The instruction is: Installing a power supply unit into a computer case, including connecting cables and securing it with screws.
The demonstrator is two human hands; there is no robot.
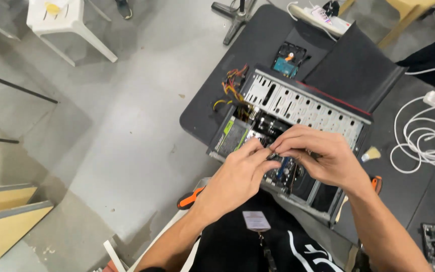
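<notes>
An open desktop computer case [298, 108] lies on a dark table [250, 48], its metal drive cage facing up. Both my hands reach into its near end. My left hand [237, 176] has its fingers pinched together over a small part beside the power supply [230, 136]. My right hand [320, 153] comes in from the right, its fingertips meeting the left hand's over the same spot. What they pinch is hidden by the fingers. A bundle of coloured wires [232, 85] trails from the case's left side.
A bare hard drive [288, 60] and the case's black side panel [353, 70] lie behind the case. An orange-handled tool [190, 198] sits near my left wrist. A coiled white cable [424, 141] is at right, a power strip [323, 17] behind, a white plastic stool [61, 22] at far left.
</notes>
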